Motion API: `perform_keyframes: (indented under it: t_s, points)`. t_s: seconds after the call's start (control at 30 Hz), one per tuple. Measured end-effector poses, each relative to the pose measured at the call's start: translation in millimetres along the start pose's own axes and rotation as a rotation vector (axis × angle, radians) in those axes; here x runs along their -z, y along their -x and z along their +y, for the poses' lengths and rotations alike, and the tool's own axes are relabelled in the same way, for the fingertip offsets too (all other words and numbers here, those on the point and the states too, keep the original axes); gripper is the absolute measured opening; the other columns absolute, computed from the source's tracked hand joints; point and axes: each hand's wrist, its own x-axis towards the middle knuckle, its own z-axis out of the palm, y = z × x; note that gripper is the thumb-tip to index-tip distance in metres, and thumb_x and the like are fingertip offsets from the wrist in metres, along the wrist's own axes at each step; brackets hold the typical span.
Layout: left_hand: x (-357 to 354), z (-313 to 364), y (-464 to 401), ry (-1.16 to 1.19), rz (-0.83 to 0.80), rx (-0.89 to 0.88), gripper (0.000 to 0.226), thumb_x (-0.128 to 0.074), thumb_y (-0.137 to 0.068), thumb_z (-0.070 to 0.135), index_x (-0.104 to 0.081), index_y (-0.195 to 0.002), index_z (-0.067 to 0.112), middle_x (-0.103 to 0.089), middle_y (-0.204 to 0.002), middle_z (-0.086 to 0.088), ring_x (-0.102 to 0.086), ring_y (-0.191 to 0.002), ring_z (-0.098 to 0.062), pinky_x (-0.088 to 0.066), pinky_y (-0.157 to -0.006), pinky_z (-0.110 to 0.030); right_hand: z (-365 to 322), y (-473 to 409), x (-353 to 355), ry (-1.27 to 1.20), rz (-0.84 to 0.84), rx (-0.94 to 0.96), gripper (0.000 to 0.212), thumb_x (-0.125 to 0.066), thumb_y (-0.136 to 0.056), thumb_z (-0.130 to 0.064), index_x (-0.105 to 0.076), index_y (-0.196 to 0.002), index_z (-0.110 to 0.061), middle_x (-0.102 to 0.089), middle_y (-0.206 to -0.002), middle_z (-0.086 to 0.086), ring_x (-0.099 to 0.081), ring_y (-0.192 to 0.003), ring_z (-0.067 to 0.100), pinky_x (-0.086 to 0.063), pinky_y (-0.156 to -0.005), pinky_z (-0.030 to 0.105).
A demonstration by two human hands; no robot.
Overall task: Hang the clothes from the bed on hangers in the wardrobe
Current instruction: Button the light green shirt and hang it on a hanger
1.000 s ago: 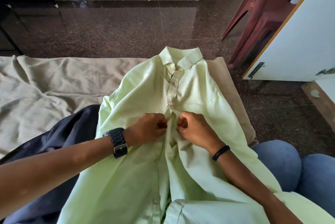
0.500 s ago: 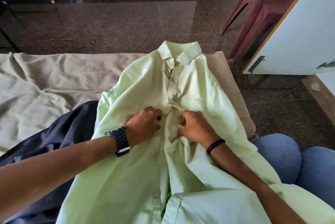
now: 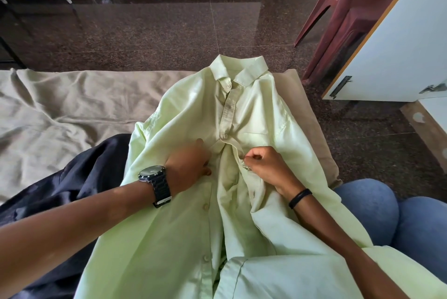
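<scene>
Two hands work at the front of a pale green shirt (image 3: 254,117) spread face-up on a bed (image 3: 60,110) covered by a rumpled beige sheet. The dark speckled stone floor (image 3: 157,39) fills the upper field beyond the bed edge. At upper right stands a white wardrobe door (image 3: 399,44) with an orange edge band and a metal handle (image 3: 340,86), and beside it a maroon plastic chair (image 3: 350,8). The shirt lies with its collar (image 3: 238,68) pointing away from the viewer, near the far edge of the bed; its upper buttons are fastened, and the placket gapes open below them. A dark navy garment (image 3: 72,189) lies to the left, partly under the shirt. Blue-denim knees (image 3: 377,206) appear at lower right. The left hand (image 3: 188,165), with a black metal-band wristwatch (image 3: 157,185) on the wrist, lies on the left front panel with fingers extended and fairly flat, pressing the cloth; it grips nothing. The right hand (image 3: 263,165), with a thin black band (image 3: 300,198) on the wrist, has its fingers curled and pinches the edge of the right front panel at the placket. Several small buttons (image 3: 205,206) run down the left panel below the left hand.
</scene>
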Motion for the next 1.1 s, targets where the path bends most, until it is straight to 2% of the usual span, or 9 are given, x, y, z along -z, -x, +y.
perform_keyframes:
  t_s: [0.13,0.33,0.4,0.53,0.63,0.73,0.8,0.97,1.1]
  points:
    - [-2,4,1,-0.062,0.017,-0.09,0.024,-0.045,-0.098,0.034,-0.057,-0.109,0.016,-0.045,-0.118,-0.002,-0.06,-0.096,-0.025,-0.041,-0.066,-0.033,0,2,-1,-0.043,-0.051,0.014,0.01,-0.068,-0.082,-0.014,-0.071,-0.078,-0.022,-0.06,-0.066,-0.008,-0.055,-0.062,0.0,-0.044,-0.062,0.011]
    - [8,5,10,0.142,0.127,-0.068,0.02,-0.048,-0.097,0.033,-0.059,-0.104,0.018,-0.056,-0.106,0.002,-0.059,-0.094,-0.021,-0.042,-0.068,-0.03,-24,19,1,-0.225,-0.058,0.067,0.015,-0.062,-0.083,-0.008,-0.071,-0.084,-0.02,-0.061,-0.057,-0.015,-0.056,-0.055,-0.003,-0.048,-0.065,0.018]
    - [8,5,13,0.186,0.12,-0.042,0.016,-0.052,-0.094,0.031,-0.061,-0.098,0.017,-0.063,-0.099,-0.001,-0.061,-0.09,-0.022,-0.043,-0.068,-0.03,-35,25,-7,-0.239,-0.049,0.126,0.015,-0.063,-0.082,-0.007,-0.071,-0.088,-0.018,-0.066,-0.066,-0.012,-0.06,-0.061,0.0,-0.05,-0.066,0.019]
    - [8,5,19,0.182,-0.026,0.063,0.016,-0.049,-0.092,0.017,-0.062,-0.093,0.006,-0.066,-0.096,-0.013,-0.064,-0.087,-0.029,-0.04,-0.063,-0.027,-35,30,-41,-0.043,-0.048,0.213,0.012,-0.068,-0.081,-0.011,-0.071,-0.092,-0.016,-0.069,-0.081,-0.005,-0.063,-0.072,0.003,-0.049,-0.071,0.012]
    - [12,5,24,0.191,-0.091,0.07,0.017,-0.052,-0.091,0.016,-0.066,-0.1,0.012,-0.066,-0.103,-0.007,-0.063,-0.088,-0.022,-0.038,-0.062,-0.02,-17,29,-56,0.084,-0.035,0.223,0.014,-0.067,-0.086,-0.016,-0.069,-0.099,-0.012,-0.071,-0.093,-0.001,-0.066,-0.086,0.012,-0.049,-0.077,0.016]
    - [11,6,32,0.342,-0.167,0.1,0.008,-0.059,-0.089,0.017,-0.065,-0.092,0.013,-0.066,-0.084,-0.003,-0.057,-0.045,-0.005,-0.04,-0.04,-0.015,-10,29,-53,0.082,-0.066,0.224,0.018,-0.065,-0.088,-0.014,-0.068,-0.105,-0.011,-0.072,-0.099,0.0,-0.066,-0.091,0.011,-0.047,-0.078,0.01]
    - [6,10,39,0.459,-0.225,0.122,0.007,-0.063,-0.088,0.016,-0.061,-0.086,0.01,-0.065,-0.067,-0.005,-0.056,-0.035,-0.007,-0.041,-0.035,-0.019,-12,28,-48,0.05,-0.107,0.197,0.019,-0.066,-0.088,-0.014,-0.067,-0.106,-0.013,-0.07,-0.101,-0.002,-0.065,-0.093,0.009,-0.047,-0.081,0.01]
    - [-16,22,53,0.553,-0.234,0.19,0.017,-0.072,-0.083,0.017,-0.055,-0.082,0.012,-0.066,-0.072,-0.006,-0.064,-0.049,-0.014,-0.053,-0.045,-0.025,-17,40,-35,0.286,-0.316,0.331,0.053,-0.067,-0.08,-0.01,-0.049,-0.13,-0.017,-0.056,-0.13,0.0,-0.052,-0.12,0.014,-0.044,-0.098,0.024]
    - [-31,18,59,0.549,-0.139,0.206,0.014,-0.067,-0.084,0.009,-0.056,-0.079,0.015,-0.063,-0.069,-0.002,-0.065,-0.055,-0.018,-0.057,-0.05,-0.03,-19,59,-29,0.501,-0.132,0.569,0.05,-0.058,-0.08,0.0,-0.05,-0.126,-0.017,-0.048,-0.117,0.002,-0.045,-0.108,0.017,-0.043,-0.089,0.025]
